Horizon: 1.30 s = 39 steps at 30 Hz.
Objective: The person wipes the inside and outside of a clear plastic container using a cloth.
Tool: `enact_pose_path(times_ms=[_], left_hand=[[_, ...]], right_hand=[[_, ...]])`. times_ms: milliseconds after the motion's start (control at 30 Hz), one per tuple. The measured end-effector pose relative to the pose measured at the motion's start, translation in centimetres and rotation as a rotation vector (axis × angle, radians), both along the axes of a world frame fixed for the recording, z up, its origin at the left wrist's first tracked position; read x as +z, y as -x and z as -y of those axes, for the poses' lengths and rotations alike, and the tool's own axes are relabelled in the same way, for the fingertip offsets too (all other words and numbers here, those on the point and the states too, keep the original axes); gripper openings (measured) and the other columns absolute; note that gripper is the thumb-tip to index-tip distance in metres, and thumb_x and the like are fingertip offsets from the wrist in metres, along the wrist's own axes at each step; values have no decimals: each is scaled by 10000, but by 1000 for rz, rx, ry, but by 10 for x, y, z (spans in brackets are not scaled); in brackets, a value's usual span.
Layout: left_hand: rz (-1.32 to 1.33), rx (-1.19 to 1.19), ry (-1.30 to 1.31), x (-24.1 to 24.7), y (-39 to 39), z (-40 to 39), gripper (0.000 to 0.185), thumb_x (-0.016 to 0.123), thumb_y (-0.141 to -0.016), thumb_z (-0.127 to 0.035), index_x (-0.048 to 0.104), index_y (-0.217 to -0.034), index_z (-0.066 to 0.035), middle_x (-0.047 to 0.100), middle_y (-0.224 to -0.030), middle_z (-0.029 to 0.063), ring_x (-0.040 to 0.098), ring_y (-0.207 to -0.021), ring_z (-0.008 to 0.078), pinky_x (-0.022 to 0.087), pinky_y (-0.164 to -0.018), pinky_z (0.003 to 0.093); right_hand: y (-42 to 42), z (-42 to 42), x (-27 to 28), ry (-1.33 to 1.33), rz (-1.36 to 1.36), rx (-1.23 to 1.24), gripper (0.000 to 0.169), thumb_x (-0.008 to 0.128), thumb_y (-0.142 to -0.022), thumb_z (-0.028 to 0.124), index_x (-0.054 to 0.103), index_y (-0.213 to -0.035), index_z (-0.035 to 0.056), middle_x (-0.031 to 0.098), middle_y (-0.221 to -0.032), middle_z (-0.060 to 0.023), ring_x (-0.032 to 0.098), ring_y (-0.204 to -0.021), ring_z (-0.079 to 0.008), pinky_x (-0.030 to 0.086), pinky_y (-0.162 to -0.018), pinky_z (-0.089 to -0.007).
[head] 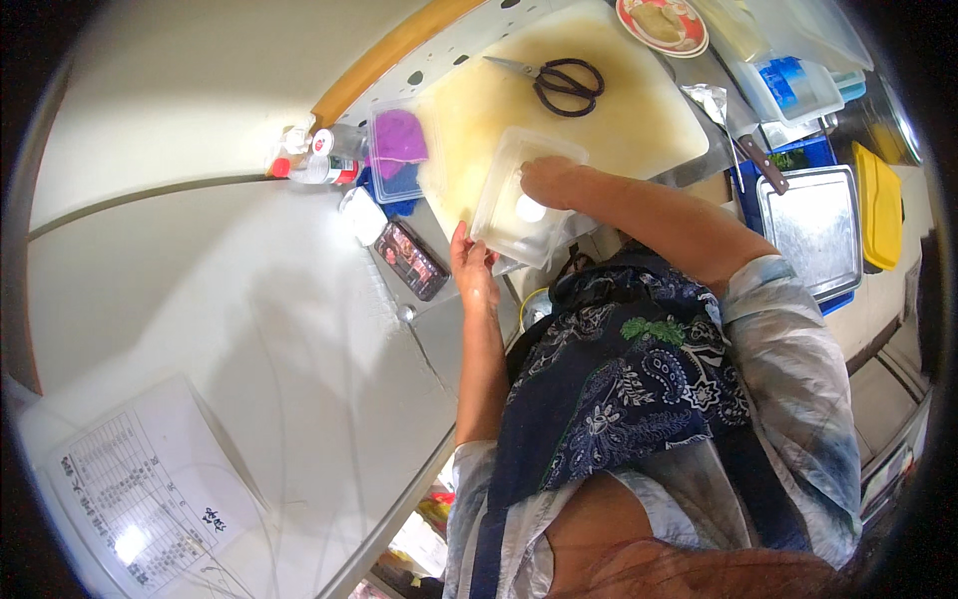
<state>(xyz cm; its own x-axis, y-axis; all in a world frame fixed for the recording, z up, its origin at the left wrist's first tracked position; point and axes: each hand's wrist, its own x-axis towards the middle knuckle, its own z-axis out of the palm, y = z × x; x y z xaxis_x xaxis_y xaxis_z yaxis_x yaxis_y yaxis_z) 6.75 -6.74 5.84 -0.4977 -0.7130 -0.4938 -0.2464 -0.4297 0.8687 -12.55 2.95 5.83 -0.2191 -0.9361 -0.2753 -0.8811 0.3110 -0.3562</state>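
A translucent plastic container (498, 213) lies tilted over the near edge of a pale, stained cutting board (479, 112). My left hand (475, 262) grips its lower left corner with thumb and fingers. Inside or against its right part is my right hand (550, 182), fingers curled; whether they hold anything is hidden. A bright white round spot shows in the container just below that hand. Dark-handled scissors (566, 86) rest on the board beyond, their blades pointing left.
Left of the board are a clear box lid (404, 187), a purple cloth (398, 136), plastic bottles (318, 169) and a phone (411, 259). To the right lie a knife (763, 165), foil-like sheet (707, 102), metal tray (810, 232) and yellow lid (877, 206). Stacked patterned plates (700, 45) stand behind.
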Motion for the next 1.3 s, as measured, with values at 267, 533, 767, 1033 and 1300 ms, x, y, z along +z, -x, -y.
enact_pose_path(times_ms=[267,533,767,1033,1300], left_hand=[[3,-83,-130,23,5,-17,687,457,-820,15,175,-1399,-225,462,-1124,57,513,-878,179,469,-675,316],[159,-194,-61,23,13,-32,852,480,-775,35,-52,-1377,-246,358,-1268,133,495,-979,259,480,-672,364],[158,-265,-97,19,13,-28,879,494,-761,49,-106,-1341,-229,368,-1260,135,530,-942,266,494,-679,356],[75,-305,-181,20,11,-28,929,532,-770,39,-142,-1327,-276,414,-1225,123,535,-957,233,495,-709,362],[24,-315,-206,1,7,-19,892,528,-765,46,-91,-1325,-268,421,-1212,118,539,-967,231,496,-725,361]], right_hand=[[5,17,-11,118,-57,-252,202,511,-750,60,647,-895,25,611,-899,-173,613,-824,-307,492,-717,-405],[-43,30,-10,605,461,-647,275,502,-693,11,560,-960,48,584,-942,-179,551,-908,-348,441,-769,-413],[-67,39,-17,483,458,-635,195,530,-696,28,569,-882,-16,594,-845,-218,587,-823,-364,475,-716,-417],[-86,45,-25,258,650,-591,161,565,-708,112,618,-797,-12,613,-828,-221,605,-821,-346,484,-680,-385],[-81,48,-18,232,1049,-651,89,586,-660,100,635,-686,31,602,-646,-149,590,-623,-247,466,-584,-330]])
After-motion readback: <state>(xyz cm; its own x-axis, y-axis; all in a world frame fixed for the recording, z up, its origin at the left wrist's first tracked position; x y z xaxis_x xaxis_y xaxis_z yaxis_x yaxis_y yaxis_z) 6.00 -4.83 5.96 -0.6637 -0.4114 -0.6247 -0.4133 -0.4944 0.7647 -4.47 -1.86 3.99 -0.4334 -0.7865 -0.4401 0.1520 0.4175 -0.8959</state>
